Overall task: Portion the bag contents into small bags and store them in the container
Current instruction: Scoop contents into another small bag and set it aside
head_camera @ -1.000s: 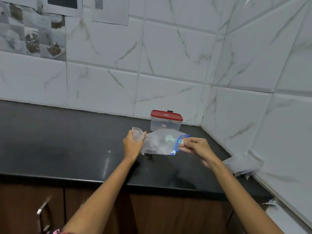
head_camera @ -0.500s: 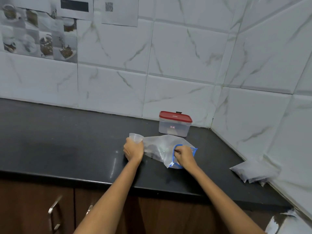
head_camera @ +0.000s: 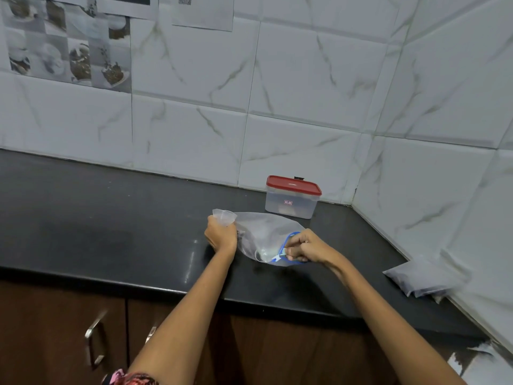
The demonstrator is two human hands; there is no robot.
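Zip bag and lidded container at frame centre.
The clear blue-zippered bag (head_camera: 266, 234) lies on its side; behind it, upper right, the red-lidded translucent container (head_camera: 291, 200) stands closed; filled small bags (head_camera: 422, 279) lie far right.

Zip bag brought down from the air onto the counter, and its blue mouth pulled open.

One second ago both hands held the clear zip bag (head_camera: 265, 234) lifted, in front of the red-lidded container (head_camera: 291, 197). Now the bag lies on the counter (head_camera: 111, 223), nearer than the container. The right hand (head_camera: 304, 248), which pinched the flat blue zip edge, now grips the rim with the mouth bowed open. The left hand (head_camera: 222, 234) has lowered with the bag's other end.
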